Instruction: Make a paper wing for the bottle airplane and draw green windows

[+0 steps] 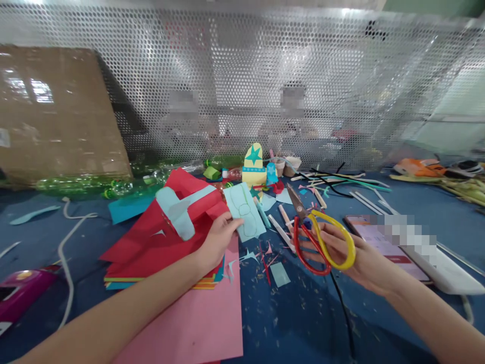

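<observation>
Beyond pink sheet (204,323) nearest to the camera, holds light blue paper (254,218) in left hand (214,245) and scissors (300,209) in right hand (361,259), apart from each other, with outlines (244,205) already drawn, seemingly not yet cut out, near small scraps (249,255) on blue table (295,313)

Even, moderately bright light is falling across the surface (265,323); glare is whitening the far cardboard (71,131), and blur is softening the left edge.

Magenta tool (26,293) cut off by left edge, faces pixelated, writing on phone screen (386,242) too blurred to read
</observation>
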`<state>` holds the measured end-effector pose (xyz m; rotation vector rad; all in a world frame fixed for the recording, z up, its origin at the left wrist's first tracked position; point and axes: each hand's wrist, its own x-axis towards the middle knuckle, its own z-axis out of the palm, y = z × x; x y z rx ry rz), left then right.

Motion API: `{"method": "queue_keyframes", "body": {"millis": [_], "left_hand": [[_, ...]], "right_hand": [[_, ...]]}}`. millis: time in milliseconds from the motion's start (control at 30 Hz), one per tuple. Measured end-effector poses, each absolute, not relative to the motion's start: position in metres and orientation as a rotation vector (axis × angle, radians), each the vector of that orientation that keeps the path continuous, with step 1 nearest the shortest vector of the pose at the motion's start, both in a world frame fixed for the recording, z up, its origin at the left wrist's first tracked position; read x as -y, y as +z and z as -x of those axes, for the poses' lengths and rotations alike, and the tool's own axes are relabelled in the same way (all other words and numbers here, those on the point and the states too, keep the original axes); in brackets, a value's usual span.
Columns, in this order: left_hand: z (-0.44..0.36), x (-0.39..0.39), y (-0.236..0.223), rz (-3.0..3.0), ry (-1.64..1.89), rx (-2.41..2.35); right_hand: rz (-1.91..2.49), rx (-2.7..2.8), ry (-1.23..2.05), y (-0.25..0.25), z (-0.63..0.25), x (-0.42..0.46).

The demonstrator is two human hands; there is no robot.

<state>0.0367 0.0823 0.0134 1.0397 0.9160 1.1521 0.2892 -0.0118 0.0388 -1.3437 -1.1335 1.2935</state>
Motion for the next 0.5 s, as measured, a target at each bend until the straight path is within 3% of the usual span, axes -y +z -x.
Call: {"method": "queue_keyframes", "body": {"millis": [400,500], "left_hand": [[-0.037,-0.082,0.005,-0.986,1.156,-0.852],[-0.037,-0.083,0.003,-0.972,1.172,-0.854]], "right_hand": [[1.338,1.517,1.414,0.023,-0.267,0.033],[1.341,1.390,1.458,0.009,-0.263,0.034]]}}
